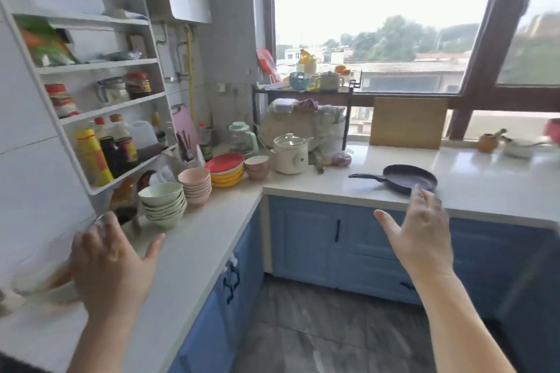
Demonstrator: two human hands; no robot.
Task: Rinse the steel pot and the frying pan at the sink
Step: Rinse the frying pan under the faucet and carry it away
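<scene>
On the white counter [485,188] lies a dark, round frying pan [409,179], handle pointing left; both hands' fingers spread, holding nothing

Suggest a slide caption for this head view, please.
Both open hands, left hand and right hand, reach out; the frying pan lies on the counter.
</scene>
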